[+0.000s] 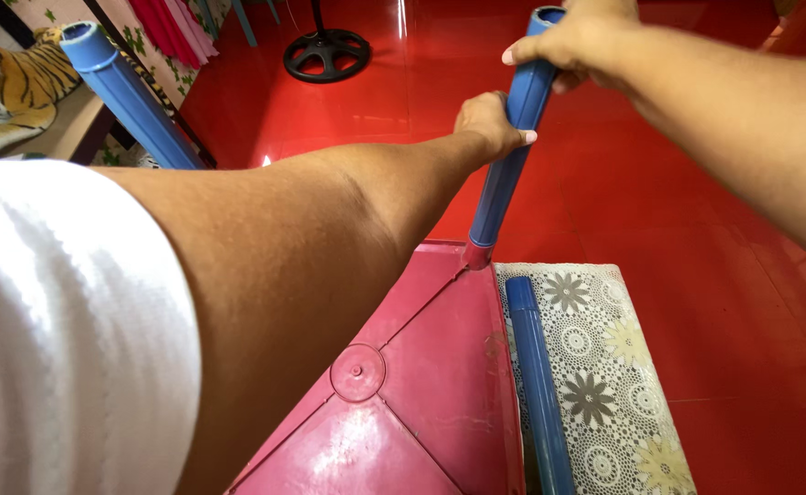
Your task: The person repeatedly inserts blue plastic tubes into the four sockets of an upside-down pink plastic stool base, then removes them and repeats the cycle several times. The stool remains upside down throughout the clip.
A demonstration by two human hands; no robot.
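Blue leg point(505, 174) in red tabletop point(421, 385) corner | both hands, left hand point(490, 124), right hand point(572, 46), clamped on it | advice: keep upright, press straight into socket.

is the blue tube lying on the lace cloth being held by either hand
No, both the left hand and right hand grip the upright blue leg; the tube lies untouched.
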